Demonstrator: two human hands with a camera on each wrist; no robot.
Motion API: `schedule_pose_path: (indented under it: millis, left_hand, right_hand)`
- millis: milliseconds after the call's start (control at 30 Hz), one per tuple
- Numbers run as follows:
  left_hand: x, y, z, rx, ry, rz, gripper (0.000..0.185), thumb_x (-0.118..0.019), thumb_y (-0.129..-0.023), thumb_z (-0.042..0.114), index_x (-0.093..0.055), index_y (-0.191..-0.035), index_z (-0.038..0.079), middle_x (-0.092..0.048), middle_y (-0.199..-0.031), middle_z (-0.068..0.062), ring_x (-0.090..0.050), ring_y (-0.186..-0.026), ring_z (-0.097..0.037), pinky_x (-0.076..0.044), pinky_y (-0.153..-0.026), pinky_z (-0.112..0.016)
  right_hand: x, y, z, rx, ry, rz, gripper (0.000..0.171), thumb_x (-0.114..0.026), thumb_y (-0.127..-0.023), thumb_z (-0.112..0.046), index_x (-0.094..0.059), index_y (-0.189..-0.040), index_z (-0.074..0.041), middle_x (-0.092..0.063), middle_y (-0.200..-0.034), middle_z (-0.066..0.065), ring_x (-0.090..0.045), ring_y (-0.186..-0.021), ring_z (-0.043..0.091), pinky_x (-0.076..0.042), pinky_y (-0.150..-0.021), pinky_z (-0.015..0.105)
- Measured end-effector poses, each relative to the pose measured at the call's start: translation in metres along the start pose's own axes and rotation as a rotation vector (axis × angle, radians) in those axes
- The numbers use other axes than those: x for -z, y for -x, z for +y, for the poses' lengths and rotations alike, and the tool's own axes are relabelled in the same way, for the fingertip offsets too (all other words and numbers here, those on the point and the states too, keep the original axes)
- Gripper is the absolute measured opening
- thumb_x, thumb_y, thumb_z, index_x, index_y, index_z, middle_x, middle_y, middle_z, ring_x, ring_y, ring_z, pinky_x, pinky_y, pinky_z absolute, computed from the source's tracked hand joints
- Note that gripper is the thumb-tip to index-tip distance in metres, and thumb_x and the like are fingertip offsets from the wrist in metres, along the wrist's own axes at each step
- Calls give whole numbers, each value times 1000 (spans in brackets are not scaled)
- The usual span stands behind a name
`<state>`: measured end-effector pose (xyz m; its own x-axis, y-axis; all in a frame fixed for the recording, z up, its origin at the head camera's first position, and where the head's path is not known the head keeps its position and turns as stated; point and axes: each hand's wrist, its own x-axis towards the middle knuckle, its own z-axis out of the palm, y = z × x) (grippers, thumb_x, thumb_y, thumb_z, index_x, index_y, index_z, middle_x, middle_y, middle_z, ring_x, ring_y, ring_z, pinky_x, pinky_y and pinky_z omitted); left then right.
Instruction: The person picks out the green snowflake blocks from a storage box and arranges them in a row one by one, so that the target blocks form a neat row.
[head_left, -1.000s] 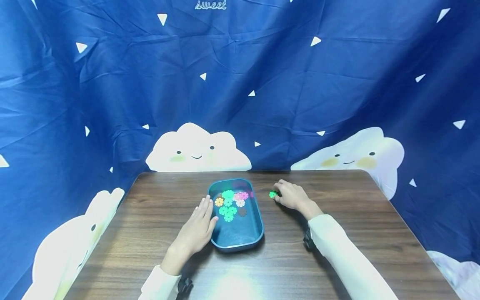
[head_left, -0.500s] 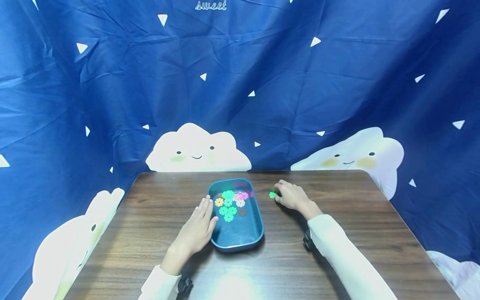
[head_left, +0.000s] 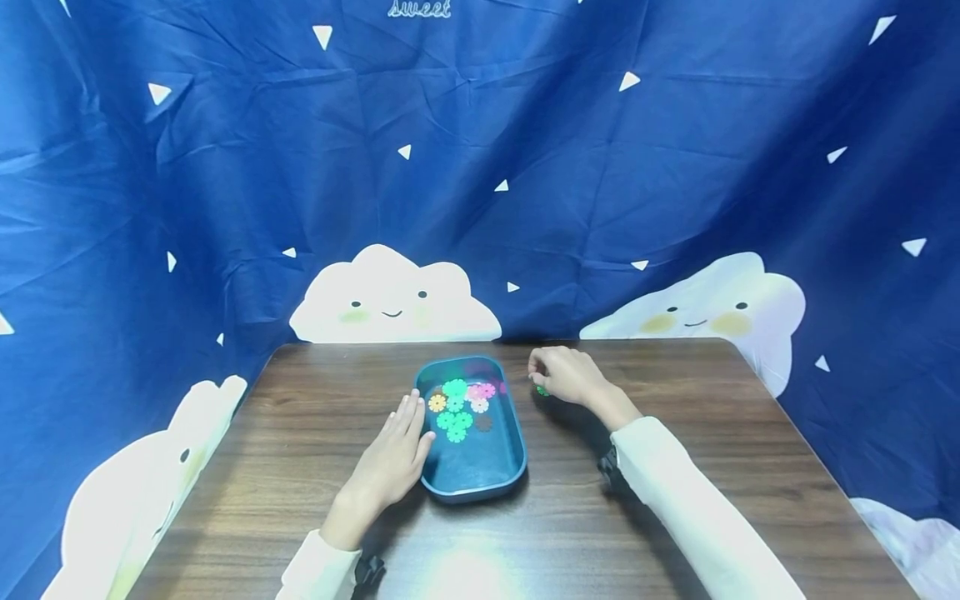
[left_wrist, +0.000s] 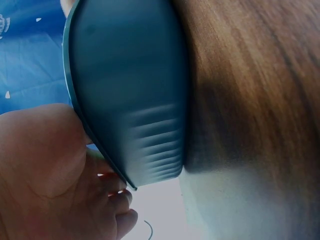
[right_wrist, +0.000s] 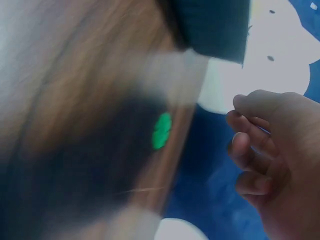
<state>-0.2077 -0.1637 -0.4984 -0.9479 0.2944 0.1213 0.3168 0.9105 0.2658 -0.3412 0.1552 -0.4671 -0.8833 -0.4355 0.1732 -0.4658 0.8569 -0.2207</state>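
In the head view, a dark wooden table (head_left: 675,467) fills the lower half of the frame. A teal oblong plastic tray (head_left: 480,467) sits at lower centre with green, pink and orange flower-shaped plastic pieces (head_left: 456,408) lying in its far half. The left hand (head_left: 390,462) lies flat on the table with straight fingers, its fingertips against the tray's left rim. The right hand (head_left: 564,377) is just right of the tray's far end, fingers curled and lifted off the table, holding nothing. A small green flower-shaped piece (head_left: 542,390) lies on the table right under it.

In the left wrist view, the tray's outer wall (left_wrist: 130,100) fills the upper left, and the palm (left_wrist: 45,170) at lower left presses against its rim.

In the right wrist view, which is blurred, the green piece (right_wrist: 161,131) lies alone on the table at centre. The right hand (right_wrist: 272,160) hangs at the right edge, its fingers bent, apart from the piece. A corner of the tray (right_wrist: 215,25) shows at the top.
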Motion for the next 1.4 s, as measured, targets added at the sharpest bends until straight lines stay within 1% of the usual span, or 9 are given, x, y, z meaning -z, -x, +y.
schedule_pose_path:
  millis: [167,400,633,767,867,1000,1067,1267,1400]
  left_hand:
    - [1,-1,-1,7,1,-10,62,-32,-107,39,-20,-155,3,-14,-165,-14,-16,-153,-30,-22,-123,-48]
    - [-1,-1,-1,9,-3,-4,61,-34,-106,37,-21,-155,3,-14,-165,-12,-15,-153,-28,-21,-124,-48]
    - [1,-1,-1,-7,-35,26,60,-36,-106,37,-26,-154,2,-20,-164,-13,-18,-152,-29,-22,-124,-48]
    - [0,-1,-2,-19,-40,46,59,-38,-106,35,-28,-153,1,-22,-163,-15,-22,-151,-30,-23,-123,-49]
    - [1,-1,-2,-25,-42,43,59,-37,-106,36,-27,-153,1,-22,-163,-15,-22,-151,-31,-23,-123,-50]
    - [0,-2,-2,-32,-45,33,60,-34,-107,37,-25,-154,2,-21,-163,-15,-21,-151,-30,-23,-123,-49]
    - [-1,-2,-2,-32,-44,31,60,-36,-106,36,-24,-154,1,-21,-163,-15,-21,-151,-31,-23,-123,-49]
    - [-1,-1,0,-19,-33,28,60,-38,-106,34,-26,-154,0,-21,-163,-16,-20,-151,-31,-23,-123,-50]
    - [0,-1,0,-16,-23,32,59,-39,-106,32,-28,-153,-1,-22,-163,-16,-21,-151,-31,-23,-123,-50]
  right_hand:
    - [16,-8,-27,64,5,12,3,-66,-90,-31,-65,-88,-28,-63,-81,-13,-58,-70,9,-48,-59,31]
    - [27,-21,-62,168,42,-8,4,-64,-91,-28,-66,-88,-26,-64,-84,-14,-58,-73,9,-51,-62,33]
    - [24,-38,-90,223,78,-65,7,-64,-92,-28,-66,-85,-28,-61,-82,-15,-55,-69,7,-48,-59,27]
    - [18,-48,-102,249,80,-68,8,-64,-92,-27,-66,-84,-27,-62,-82,-14,-56,-70,5,-50,-60,25]
    - [12,-54,-109,267,77,-66,10,-63,-92,-23,-66,-83,-26,-62,-80,-13,-56,-72,5,-51,-63,24]
    - [5,-62,-115,273,87,-66,10,-64,-92,-21,-68,-83,-24,-64,-80,-12,-57,-73,5,-52,-66,23]
    - [1,-65,-118,270,95,-73,10,-64,-92,-20,-68,-83,-23,-65,-80,-11,-57,-73,6,-52,-67,23]
    - [-14,-71,-121,235,130,-109,17,-59,-93,-15,-63,-79,-22,-60,-74,-10,-55,-69,7,-48,-62,23]
    - [-24,-74,-123,190,196,-147,18,-56,-96,-16,-64,-80,-21,-59,-71,-8,-53,-65,8,-49,-60,25]
